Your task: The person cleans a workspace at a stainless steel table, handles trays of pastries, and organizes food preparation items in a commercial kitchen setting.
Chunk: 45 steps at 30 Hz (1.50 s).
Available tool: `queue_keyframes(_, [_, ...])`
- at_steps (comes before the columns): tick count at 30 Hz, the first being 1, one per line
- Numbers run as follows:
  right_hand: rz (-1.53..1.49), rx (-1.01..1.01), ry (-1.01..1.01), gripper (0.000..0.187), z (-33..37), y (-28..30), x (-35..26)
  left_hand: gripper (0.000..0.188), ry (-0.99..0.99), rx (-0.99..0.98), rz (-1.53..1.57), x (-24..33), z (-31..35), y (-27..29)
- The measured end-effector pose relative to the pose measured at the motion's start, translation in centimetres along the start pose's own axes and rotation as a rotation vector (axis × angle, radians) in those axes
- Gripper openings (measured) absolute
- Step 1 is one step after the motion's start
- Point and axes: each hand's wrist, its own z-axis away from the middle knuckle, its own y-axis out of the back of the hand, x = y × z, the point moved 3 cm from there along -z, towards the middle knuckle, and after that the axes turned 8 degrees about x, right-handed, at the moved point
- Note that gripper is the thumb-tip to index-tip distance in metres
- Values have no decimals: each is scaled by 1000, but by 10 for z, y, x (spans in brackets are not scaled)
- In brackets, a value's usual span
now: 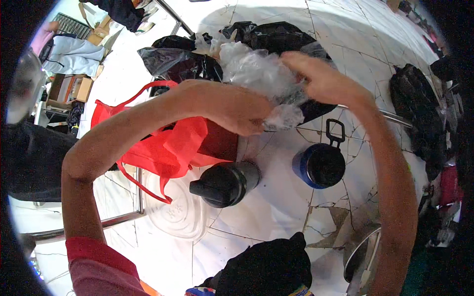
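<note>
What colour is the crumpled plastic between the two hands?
The crumpled plastic is translucent white, seen best in the head view.

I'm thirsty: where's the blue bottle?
In the head view, the blue bottle stands right of centre, between the grey bottle and the right forearm.

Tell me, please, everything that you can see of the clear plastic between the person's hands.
The clear plastic looks thin and whitish, bunched into a loose, wrinkled heap amid black plastic. A crumpled tuft sticks out past the left hand, which lies across its lower side; the right hand is at its right edge. How firmly either hand grips it is hidden, and whether it contains anything is unclear.
</note>
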Motion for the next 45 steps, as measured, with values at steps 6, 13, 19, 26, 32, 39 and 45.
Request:
queue_keyframes(6, [-99, 357, -330, 43, 25, 65, 37, 49, 336, 18, 287, 5, 14, 18])
queue_keyframes(13, [-396, 122, -935, 32, 64, 0, 67, 41, 353, 324, -177, -40, 27, 80])
queue_keyframes(19, [-723, 315, -1047, 27, 49, 7, 56, 44, 489, 203, -27, -146, -4, 76])
queue_keyframes(26, [-425, 236, -989, 47, 49, -17, 41, 54, 26, 209, -112, -152, -68, -13])
queue_keyframes(32, [-684, 618, -961, 29, 60, 27, 107, 51, -154, 739, -400, -39, -94, -13])
queue_keyframes(39, [-1111, 435, -748, 43, 1, 94, -23, 54, 157, 584, -89, -120, -99, 5])
queue_keyframes(45, [-4, 441, -197, 53, 49, 126, -35, 67, 323, 161, 38, -110, -67, 27])
